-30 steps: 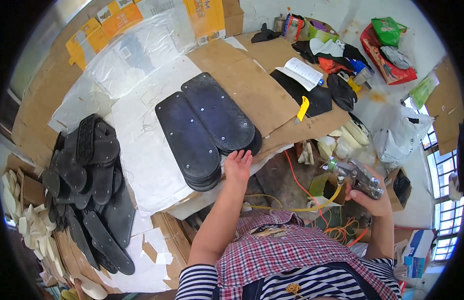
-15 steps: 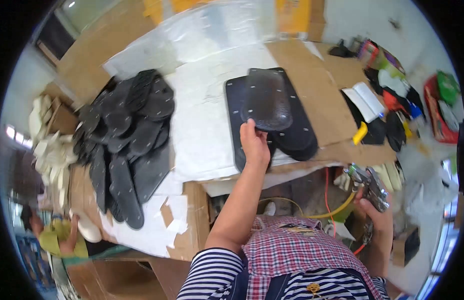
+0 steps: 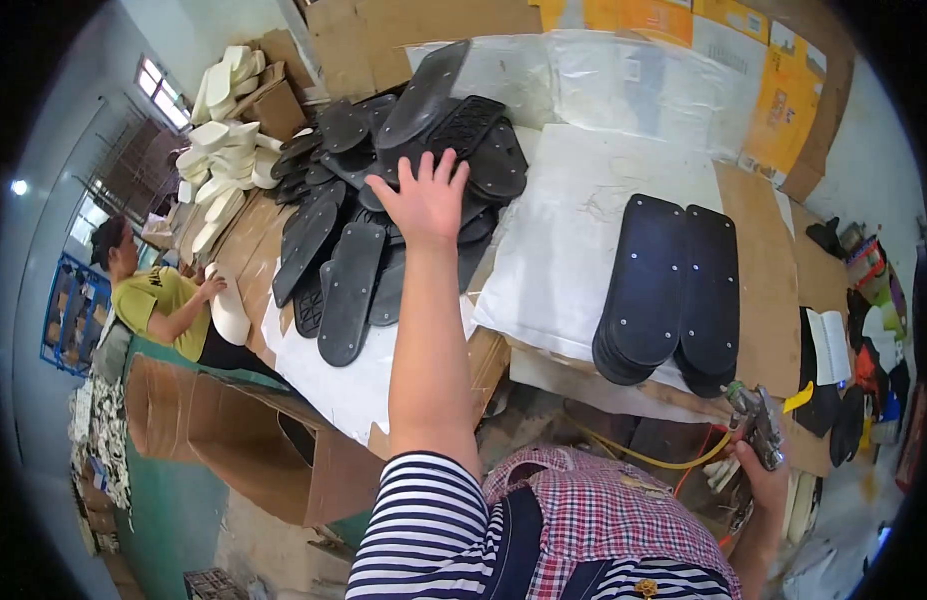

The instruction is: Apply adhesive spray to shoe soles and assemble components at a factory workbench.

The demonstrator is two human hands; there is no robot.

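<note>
My left hand [image 3: 424, 205] is open, fingers spread, reaching over a heap of black shoe soles [image 3: 349, 290] on the left. Just beyond its fingertips, a dark sole [image 3: 424, 92] lies slanted at the top of the heap; whether it rests there or is in the air I cannot tell. At the lower right, my right hand [image 3: 762, 470] is closed around a metal spray gun [image 3: 759, 425] with a yellow hose. Two neat stacks of black soles [image 3: 644, 280] dotted with small shiny spots stand side by side on the white-covered table [image 3: 554, 230], left of the gun.
A co-worker [image 3: 169, 300] in a yellow-green top holds a white sole [image 3: 229, 310] at the left. White soles [image 3: 224, 160] pile up behind. An open cardboard box [image 3: 234, 440] stands below the table. A notebook [image 3: 829, 347] and a yellow-handled tool [image 3: 799, 398] lie at the right.
My left hand has swung left from the stacks to the heap and let go of the sole it held. The view has turned left. My right hand keeps the spray gun.
</note>
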